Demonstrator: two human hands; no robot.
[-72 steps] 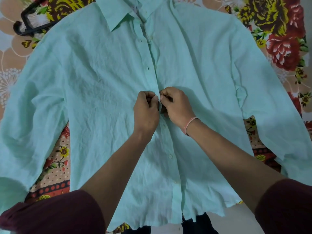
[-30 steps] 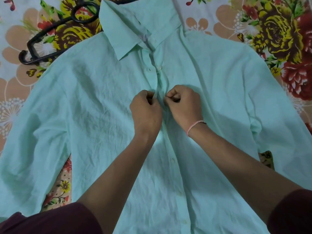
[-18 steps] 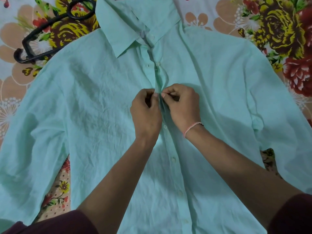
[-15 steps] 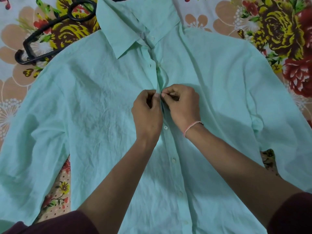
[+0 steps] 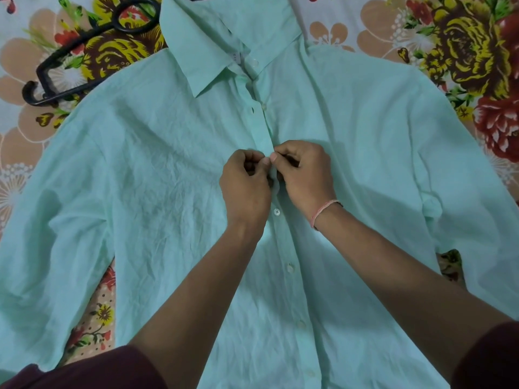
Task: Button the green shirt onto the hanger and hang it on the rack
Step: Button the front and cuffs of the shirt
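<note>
Left hand (image 5: 244, 189), right hand (image 5: 307, 175) moved up green shirt (image 5: 154, 178); fingers (image 5: 274, 157) pinch placket (image 5: 263, 130).

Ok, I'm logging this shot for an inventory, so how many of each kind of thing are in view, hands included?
green shirt: 1
black hanger: 1
hands: 2 (left hand, right hand)
pink wrist thread: 1
floral bedsheet: 1
Total: 6
</note>
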